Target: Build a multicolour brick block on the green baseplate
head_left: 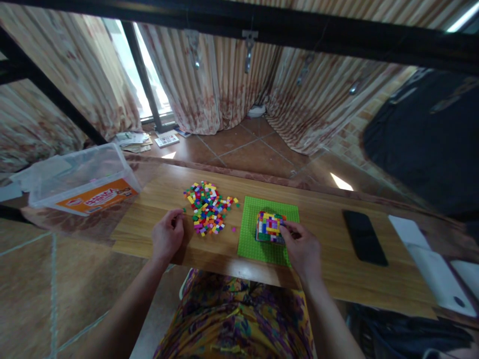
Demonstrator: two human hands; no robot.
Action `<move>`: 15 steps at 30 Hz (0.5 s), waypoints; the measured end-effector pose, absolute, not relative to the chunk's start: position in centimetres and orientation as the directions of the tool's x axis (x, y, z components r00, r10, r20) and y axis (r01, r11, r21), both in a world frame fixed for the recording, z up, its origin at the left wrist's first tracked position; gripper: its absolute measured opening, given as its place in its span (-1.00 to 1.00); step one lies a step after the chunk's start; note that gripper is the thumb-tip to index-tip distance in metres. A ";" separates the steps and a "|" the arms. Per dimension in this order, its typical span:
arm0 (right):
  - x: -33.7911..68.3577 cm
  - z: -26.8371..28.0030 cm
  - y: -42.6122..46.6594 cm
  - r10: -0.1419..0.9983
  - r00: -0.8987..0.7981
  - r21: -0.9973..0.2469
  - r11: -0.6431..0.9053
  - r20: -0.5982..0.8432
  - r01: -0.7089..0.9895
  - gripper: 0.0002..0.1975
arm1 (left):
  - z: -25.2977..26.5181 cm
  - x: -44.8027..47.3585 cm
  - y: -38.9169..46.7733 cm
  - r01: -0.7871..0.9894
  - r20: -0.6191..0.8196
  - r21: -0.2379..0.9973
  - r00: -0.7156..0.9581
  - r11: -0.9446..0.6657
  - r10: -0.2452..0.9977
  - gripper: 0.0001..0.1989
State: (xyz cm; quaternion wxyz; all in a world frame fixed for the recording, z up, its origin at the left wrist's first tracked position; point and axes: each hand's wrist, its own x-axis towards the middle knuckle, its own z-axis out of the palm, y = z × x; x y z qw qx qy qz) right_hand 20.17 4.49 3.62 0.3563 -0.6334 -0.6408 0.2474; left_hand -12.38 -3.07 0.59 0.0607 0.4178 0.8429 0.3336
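My right hand [302,248] reaches over a small stack of many-coloured toy bricks [268,228], its thumb and forefinger pinched on a brick at the right edge. The fingertips hide that brick's colour. Beneath the stack lies a bright green studded baseplate [249,239]. To the left, my left hand [168,235] rests on the table with curled fingers, beside a heap of loose toy bricks [209,209]. A tiny green piece [184,210] shows right by its fingertips; whether they grip it I cannot tell.
The wooden table [329,279] carries a black phone [364,237] and white items [436,274] at the right. A clear plastic box [84,184] with an orange label stands at the left end. One magenta brick [234,229] lies between heap and baseplate. A dark bar [239,25] crosses overhead.
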 end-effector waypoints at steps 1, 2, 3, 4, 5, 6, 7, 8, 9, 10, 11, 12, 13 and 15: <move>20.1 3.6 4.5 0.988 0.056 -0.780 0.078 0.143 0.622 -0.54 | 0.6 -12.4 -3.1 0.664 0.174 0.608 -0.646 0.435 0.743 -0.73; 20.0 3.6 4.5 0.988 0.054 -0.788 0.080 0.143 0.610 -0.55 | 0.7 -12.3 -3.1 0.665 0.172 0.603 -0.648 0.441 0.742 -0.73; 19.9 3.6 4.5 0.988 0.055 -0.793 0.080 0.142 0.604 -0.56 | 0.7 -12.3 -3.1 0.666 0.171 0.598 -0.649 0.446 0.741 -0.73; 19.9 3.6 4.4 0.989 0.055 -0.794 0.079 0.141 0.603 -0.56 | 0.7 -12.3 -3.1 0.668 0.171 0.594 -0.649 0.448 0.742 -0.72; 20.0 3.7 4.4 0.989 0.054 -0.793 0.077 0.138 0.604 -0.57 | 0.7 -12.3 -3.1 0.670 0.170 0.593 -0.647 0.447 0.743 -0.72; 20.0 3.7 4.4 0.989 0.054 -0.791 0.075 0.135 0.608 -0.57 | 0.7 -12.3 -3.1 0.671 0.170 0.592 -0.645 0.445 0.745 -0.72; 20.2 3.8 4.4 0.989 0.056 -0.787 0.072 0.134 0.613 -0.57 | 0.6 -12.3 -3.1 0.672 0.171 0.593 -0.642 0.442 0.747 -0.72; 20.4 3.8 4.4 0.989 0.062 -0.782 0.070 0.138 0.619 -0.56 | 0.6 -12.4 -3.1 0.673 0.172 0.595 -0.641 0.439 0.748 -0.72; 20.6 3.8 4.5 0.986 0.071 -0.777 0.072 0.148 0.625 -0.56 | 0.5 -12.4 -3.1 0.673 0.173 0.597 -0.641 0.438 0.748 -0.72; 20.7 3.7 4.5 0.983 0.081 -0.774 0.076 0.163 0.629 -0.56 | 0.5 -12.4 -3.1 0.671 0.172 0.598 -0.641 0.438 0.748 -0.72; 20.9 3.6 4.6 0.979 0.092 -0.771 0.082 0.179 0.631 -0.55 | 0.5 -12.4 -3.1 0.670 0.171 0.598 -0.644 0.441 0.746 -0.73; 21.0 3.4 4.7 0.976 0.104 -0.771 0.085 0.193 0.632 -0.55 | 0.4 -12.4 -3.1 0.668 0.170 0.597 -0.647 0.445 0.744 -0.73; 21.0 3.1 4.8 0.973 0.117 -0.772 0.085 0.202 0.629 -0.54 | 0.4 -12.5 -3.0 0.667 0.168 0.596 -0.649 0.447 0.742 -0.73; 21.0 2.6 5.1 0.971 0.137 -0.780 0.071 0.198 0.621 -0.52 | 0.4 -12.5 -3.0 0.667 0.168 0.594 -0.649 0.449 0.742 -0.73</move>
